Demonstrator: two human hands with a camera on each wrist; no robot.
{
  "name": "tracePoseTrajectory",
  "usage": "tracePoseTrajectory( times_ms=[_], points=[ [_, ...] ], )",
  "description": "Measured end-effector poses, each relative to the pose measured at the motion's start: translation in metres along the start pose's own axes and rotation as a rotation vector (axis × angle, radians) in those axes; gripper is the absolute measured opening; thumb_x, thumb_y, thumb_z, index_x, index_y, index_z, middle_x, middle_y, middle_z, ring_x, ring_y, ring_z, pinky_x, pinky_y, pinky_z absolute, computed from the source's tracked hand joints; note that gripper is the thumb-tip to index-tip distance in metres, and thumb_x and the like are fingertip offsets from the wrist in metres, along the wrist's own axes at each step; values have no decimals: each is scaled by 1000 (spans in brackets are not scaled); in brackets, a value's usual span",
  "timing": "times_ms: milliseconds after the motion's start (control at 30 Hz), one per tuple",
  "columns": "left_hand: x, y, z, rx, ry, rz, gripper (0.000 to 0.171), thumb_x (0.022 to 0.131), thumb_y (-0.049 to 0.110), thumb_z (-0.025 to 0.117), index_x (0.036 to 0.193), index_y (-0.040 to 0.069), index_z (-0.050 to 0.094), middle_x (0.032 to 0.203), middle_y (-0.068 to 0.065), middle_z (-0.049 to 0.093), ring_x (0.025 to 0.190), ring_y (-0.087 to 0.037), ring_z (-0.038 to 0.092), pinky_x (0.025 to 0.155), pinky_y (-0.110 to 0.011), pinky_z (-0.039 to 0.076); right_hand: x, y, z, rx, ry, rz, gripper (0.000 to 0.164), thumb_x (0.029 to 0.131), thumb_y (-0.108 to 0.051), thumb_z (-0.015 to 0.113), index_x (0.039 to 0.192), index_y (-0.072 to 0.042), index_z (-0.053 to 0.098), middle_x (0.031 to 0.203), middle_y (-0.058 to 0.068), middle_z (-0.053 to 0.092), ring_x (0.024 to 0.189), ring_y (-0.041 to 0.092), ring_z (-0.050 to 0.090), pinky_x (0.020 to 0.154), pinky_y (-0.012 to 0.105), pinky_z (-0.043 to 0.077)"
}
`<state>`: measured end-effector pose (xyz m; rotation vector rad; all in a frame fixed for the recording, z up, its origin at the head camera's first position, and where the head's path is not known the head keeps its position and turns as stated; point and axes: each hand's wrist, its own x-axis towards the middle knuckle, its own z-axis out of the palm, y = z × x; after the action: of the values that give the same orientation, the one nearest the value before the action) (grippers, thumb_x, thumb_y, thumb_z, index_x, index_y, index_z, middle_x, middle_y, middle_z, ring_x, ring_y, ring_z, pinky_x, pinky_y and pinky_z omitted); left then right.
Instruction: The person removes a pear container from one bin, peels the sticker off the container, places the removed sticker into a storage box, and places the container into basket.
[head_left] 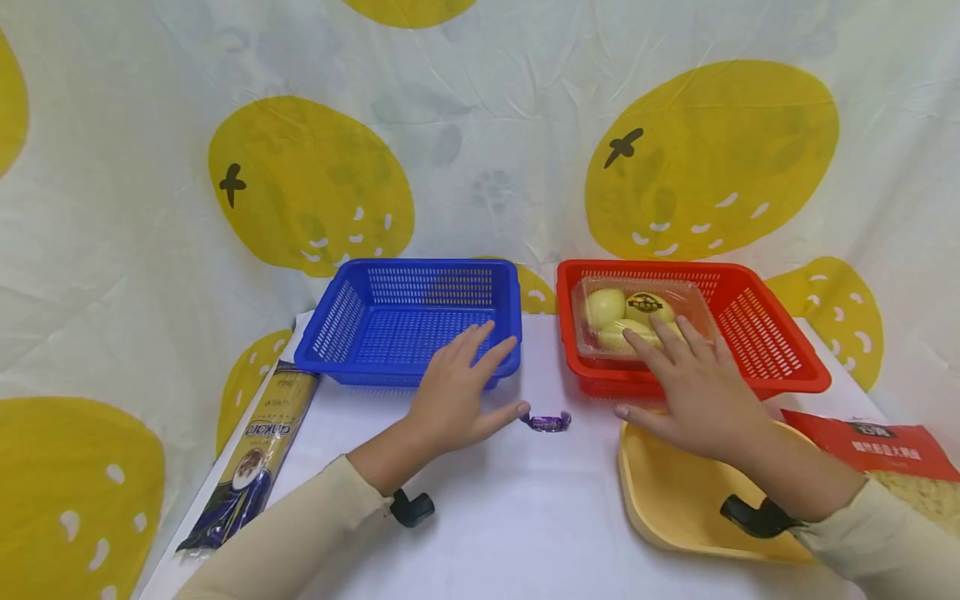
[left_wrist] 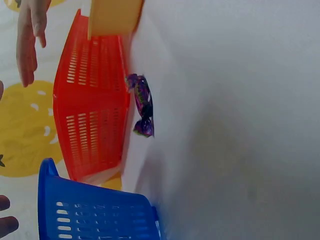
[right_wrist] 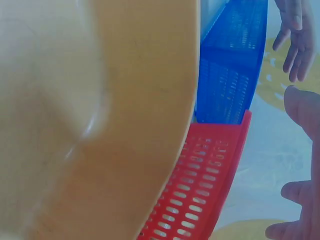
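Note:
My left hand (head_left: 452, 390) is held over the table just in front of the blue basket (head_left: 408, 375), fingers spread and holding nothing. A small candy in a purple wrapper (head_left: 549, 422) lies on the white tabletop close to its thumb; the left wrist view shows the same candy (left_wrist: 143, 105) in front of the red basket. My right hand (head_left: 701, 400), also spread and holding nothing, hovers above the yellow bin (head_left: 637, 500) and the near side of the red basket (head_left: 772, 333). Inside the red basket sits a clear plastic box of pale yellow fruit (head_left: 606, 308), partly hidden by my right fingers.
A long pack of Ankara pasta (head_left: 258, 450) lies along the table's left edge. At the right, a red-topped bag (head_left: 877, 450) lies beside the yellow bin. Behind the baskets hangs a white curtain (head_left: 495, 125) with yellow fruit prints.

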<state>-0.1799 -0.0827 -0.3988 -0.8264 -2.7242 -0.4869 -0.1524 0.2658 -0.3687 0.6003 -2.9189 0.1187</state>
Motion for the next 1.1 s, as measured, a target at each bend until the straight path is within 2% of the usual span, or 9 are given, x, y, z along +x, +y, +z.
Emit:
tracePoseTrajectory(
  times_ms=[133, 367, 700, 867, 1100],
  points=[
    [4, 4, 1, -28, 13, -1, 82, 95, 69, 67, 164, 30, 45, 172, -6, 34, 160, -30, 27, 120, -65, 36, 3, 6, -3, 20, -11, -4, 106, 88, -73, 72, 170, -21, 29, 175, 24, 18, 156, 56, 15, 117, 84, 8],
    [14, 9, 6, -46, 27, 5, 81, 96, 70, 63, 164, 31, 44, 172, -6, 34, 159, -29, 30, 119, -63, 39, 9, 17, -7, 25, -39, -15, 109, 88, -72, 73, 172, -23, 24, 174, 24, 20, 158, 54, 11, 115, 86, 5],
    [28, 15, 11, -84, 50, -16, 78, 98, 66, 62, 164, 29, 44, 172, -6, 34, 158, -30, 33, 116, -62, 43, 16, 25, -12, 10, -58, -10, 109, 87, -73, 74, 172, -25, 23, 177, 20, 13, 161, 48, 2, 114, 87, 7],
    [35, 18, 13, -151, 83, -27, 75, 100, 62, 63, 163, 26, 46, 171, -10, 37, 156, -32, 36, 114, -63, 44, 19, 31, -13, 36, -84, 6, 107, 89, -71, 73, 171, -24, 24, 176, 22, 14, 161, 50, 2, 114, 87, 6],
    [45, 29, 17, -293, 108, -90, 69, 102, 53, 62, 164, 27, 45, 174, -3, 29, 158, -29, 33, 107, -61, 51, 25, 48, -14, 30, -72, -10, 105, 90, -67, 74, 171, -21, 26, 177, 19, 14, 162, 46, 2, 112, 89, 8]
  ],
)
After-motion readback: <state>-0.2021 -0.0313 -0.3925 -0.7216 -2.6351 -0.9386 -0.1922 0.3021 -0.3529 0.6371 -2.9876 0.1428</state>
